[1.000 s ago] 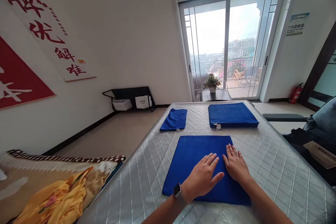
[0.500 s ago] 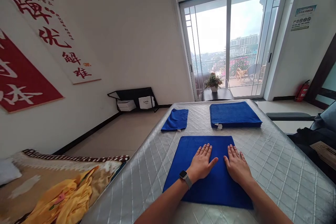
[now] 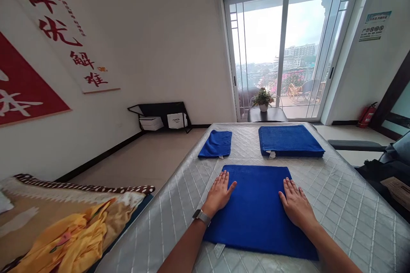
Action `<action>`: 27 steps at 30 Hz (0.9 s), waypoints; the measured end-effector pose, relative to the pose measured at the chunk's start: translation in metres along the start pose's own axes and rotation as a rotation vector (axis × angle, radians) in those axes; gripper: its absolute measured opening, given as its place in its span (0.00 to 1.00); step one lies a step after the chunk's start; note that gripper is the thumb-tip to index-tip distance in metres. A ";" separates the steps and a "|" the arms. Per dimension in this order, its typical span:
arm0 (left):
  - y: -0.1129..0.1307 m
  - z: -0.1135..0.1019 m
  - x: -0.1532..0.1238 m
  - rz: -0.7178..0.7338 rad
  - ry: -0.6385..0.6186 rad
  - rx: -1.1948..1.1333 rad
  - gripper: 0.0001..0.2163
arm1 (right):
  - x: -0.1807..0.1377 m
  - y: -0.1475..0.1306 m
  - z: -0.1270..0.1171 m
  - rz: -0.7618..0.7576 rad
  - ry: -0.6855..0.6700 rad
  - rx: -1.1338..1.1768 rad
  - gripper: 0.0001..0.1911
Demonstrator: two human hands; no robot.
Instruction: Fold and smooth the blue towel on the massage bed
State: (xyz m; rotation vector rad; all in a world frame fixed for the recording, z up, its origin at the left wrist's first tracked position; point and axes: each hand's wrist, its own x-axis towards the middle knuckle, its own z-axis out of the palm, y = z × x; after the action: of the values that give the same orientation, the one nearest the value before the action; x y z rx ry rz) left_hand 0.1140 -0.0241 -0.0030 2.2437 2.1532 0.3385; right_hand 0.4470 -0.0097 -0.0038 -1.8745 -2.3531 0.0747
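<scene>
A folded blue towel [image 3: 258,211] lies flat on the silver quilted mattress [image 3: 349,204] in front of me. My left hand [image 3: 220,192] rests flat on the towel's left edge, fingers stretched out, a watch on the wrist. My right hand [image 3: 296,204] lies flat on the towel's right side, fingers spread. Neither hand holds anything. Farther back on the mattress sit a small folded blue towel [image 3: 216,143] on the left and a stack of folded blue towels [image 3: 290,140] on the right.
A patterned cushion with yellow cloth [image 3: 64,230] lies at the lower left. A potted plant [image 3: 263,100] stands on a dark table before the sliding glass door. A black shelf with boxes [image 3: 163,117] is by the wall. Dark bags [image 3: 389,170] sit at the right.
My hands have slid apart over the towel: the left went from the middle to the left edge, the right moved slightly right. The view shifted a little.
</scene>
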 end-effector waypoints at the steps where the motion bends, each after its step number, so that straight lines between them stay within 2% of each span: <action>1: 0.001 -0.001 0.000 0.002 0.007 -0.007 0.38 | 0.000 0.000 0.001 -0.001 0.003 -0.002 0.36; 12: 0.003 -0.002 -0.002 0.014 0.050 -0.034 0.40 | 0.001 0.001 0.000 -0.015 -0.007 -0.067 0.35; 20: 0.003 0.001 -0.002 0.001 0.056 -0.029 0.40 | 0.000 -0.003 -0.015 0.050 -0.117 -0.118 0.35; 23: 0.003 0.001 -0.002 -0.003 0.065 -0.022 0.39 | 0.007 -0.004 -0.026 0.030 -0.148 -0.143 0.35; 27: 0.004 -0.001 -0.003 -0.001 0.066 -0.018 0.40 | 0.032 -0.010 -0.038 -0.002 -0.104 -0.144 0.34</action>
State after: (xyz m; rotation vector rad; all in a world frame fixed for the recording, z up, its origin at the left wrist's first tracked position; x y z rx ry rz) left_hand 0.1178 -0.0269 -0.0018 2.2529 2.1732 0.4362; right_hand 0.4350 0.0175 0.0371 -1.9774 -2.4913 0.0025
